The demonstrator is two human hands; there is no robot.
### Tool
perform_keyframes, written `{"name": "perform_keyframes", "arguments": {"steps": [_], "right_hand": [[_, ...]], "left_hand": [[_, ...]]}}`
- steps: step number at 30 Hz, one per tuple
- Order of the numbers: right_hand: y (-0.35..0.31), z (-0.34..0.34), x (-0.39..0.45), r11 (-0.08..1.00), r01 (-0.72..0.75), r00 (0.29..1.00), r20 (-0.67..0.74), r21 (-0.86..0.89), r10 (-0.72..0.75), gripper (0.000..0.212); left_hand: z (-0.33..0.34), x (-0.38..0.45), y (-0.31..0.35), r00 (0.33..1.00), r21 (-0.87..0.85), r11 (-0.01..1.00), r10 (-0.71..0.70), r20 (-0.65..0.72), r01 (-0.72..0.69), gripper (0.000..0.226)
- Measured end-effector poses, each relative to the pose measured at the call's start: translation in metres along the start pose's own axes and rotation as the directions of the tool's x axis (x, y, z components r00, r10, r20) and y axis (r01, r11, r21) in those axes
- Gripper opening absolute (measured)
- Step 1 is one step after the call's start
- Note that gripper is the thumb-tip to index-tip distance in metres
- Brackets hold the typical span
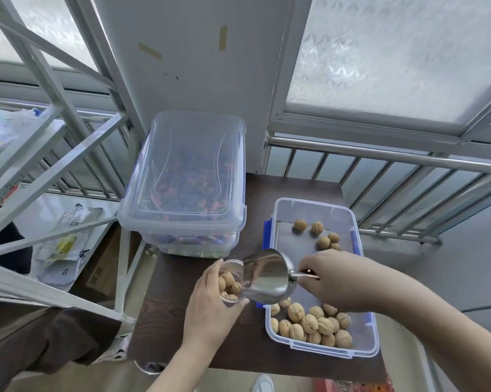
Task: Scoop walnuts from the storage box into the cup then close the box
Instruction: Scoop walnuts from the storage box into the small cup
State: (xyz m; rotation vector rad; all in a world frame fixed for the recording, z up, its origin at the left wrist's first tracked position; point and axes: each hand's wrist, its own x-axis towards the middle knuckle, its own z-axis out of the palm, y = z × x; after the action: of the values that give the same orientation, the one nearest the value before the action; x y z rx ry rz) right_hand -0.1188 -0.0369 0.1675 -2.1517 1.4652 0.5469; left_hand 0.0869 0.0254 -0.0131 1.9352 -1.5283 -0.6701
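Right hand (pixel 340 278) fingers clenched on handle of shiny steel scoop (pixel 267 275), tipped over clear glass cup (pixel 230 281). Left hand (pixel 210 304) fingers wrapped round cup, walnuts inside. Open clear storage box with blue clips (pixel 320 275), walnuts (pixel 312 323) inside, at dark counter (pixel 199 278) right edge.

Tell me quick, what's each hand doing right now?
Left hand: closed around the cup of walnuts.
Right hand: closed on the metal scoop handle, scoop tipped at the cup.
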Motion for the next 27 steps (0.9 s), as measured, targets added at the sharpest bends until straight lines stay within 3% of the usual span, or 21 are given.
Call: {"name": "perform_keyframes", "arguments": {"steps": [5,8,9,11,13,15,17,20,23,27], "right_hand": [[0.058,-0.002,-0.005,0.988,-0.15,0.986,0.078,0.033,0.147,0.019],[0.102,0.025,0.01,0.956,-0.278,0.956,0.064,-0.097,0.285,0.021],[0.114,0.036,0.017,0.936,-0.314,0.943,0.058,-0.157,0.327,0.023],[0.132,0.058,0.028,0.899,-0.352,0.927,0.035,-0.26,0.373,0.022],[0.141,0.071,0.035,0.875,-0.352,0.923,0.029,-0.332,0.383,0.021],[0.139,0.075,0.039,0.879,-0.315,0.932,0.061,-0.357,0.358,0.022],[0.135,0.081,0.042,0.9,-0.271,0.934,0.135,-0.34,0.332,0.026],[0.131,0.089,0.044,0.941,-0.222,0.919,0.267,-0.255,0.289,0.032],[0.135,0.094,0.038,0.967,-0.214,0.916,0.317,-0.137,0.248,0.036],[0.127,0.111,0.028,0.965,-0.26,0.915,0.323,0.018,0.24,0.026]], "left_hand": [[-0.001,-0.001,-0.014,0.995,-0.106,0.991,-0.079,0.065,0.085,0.098],[-0.001,-0.006,-0.02,0.996,0.007,0.998,-0.066,0.064,0.066,0.105],[-0.001,-0.011,-0.02,1.0,0.118,0.993,-0.009,0.022,0.007,0.106],[0.005,-0.025,-0.014,0.963,0.244,0.938,0.265,-0.041,-0.247,0.093],[0.021,-0.043,-0.007,0.822,0.217,0.802,0.569,0.005,-0.557,0.069],[0.043,-0.056,-0.01,0.706,0.181,0.683,0.699,0.117,-0.707,0.054],[0.061,-0.061,-0.016,0.681,0.166,0.661,0.703,0.205,-0.732,0.048],[0.07,-0.064,-0.02,0.708,0.123,0.701,0.671,0.22,-0.702,0.039],[0.07,-0.068,-0.017,0.721,0.093,0.719,0.666,0.191,-0.689,0.036],[0.068,-0.069,-0.015,0.736,0.043,0.744,0.649,0.194,-0.667,0.04]]}}
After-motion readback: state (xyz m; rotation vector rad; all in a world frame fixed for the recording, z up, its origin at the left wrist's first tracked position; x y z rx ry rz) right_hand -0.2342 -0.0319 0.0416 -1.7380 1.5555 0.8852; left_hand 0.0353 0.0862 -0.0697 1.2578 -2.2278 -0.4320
